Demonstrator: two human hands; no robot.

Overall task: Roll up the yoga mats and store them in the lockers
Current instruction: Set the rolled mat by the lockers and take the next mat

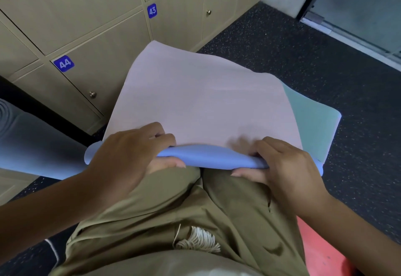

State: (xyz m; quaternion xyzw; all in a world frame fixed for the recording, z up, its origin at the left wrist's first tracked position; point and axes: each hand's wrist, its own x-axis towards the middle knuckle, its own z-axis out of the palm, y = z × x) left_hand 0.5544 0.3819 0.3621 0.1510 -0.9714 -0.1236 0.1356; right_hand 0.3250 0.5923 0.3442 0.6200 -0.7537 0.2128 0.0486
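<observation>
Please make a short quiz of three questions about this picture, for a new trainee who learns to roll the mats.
1. True or false: both the left hand and the right hand grip the rolled near edge of the pale pink yoga mat with the blue underside.
2. Which numbers show on the blue labels of the beige lockers?
3. What lies under the pink mat at its right side? A) teal-green mat B) towel C) nothing

Key: 1 true; 2 numbers 42, 43, 44; 3 A.
</observation>
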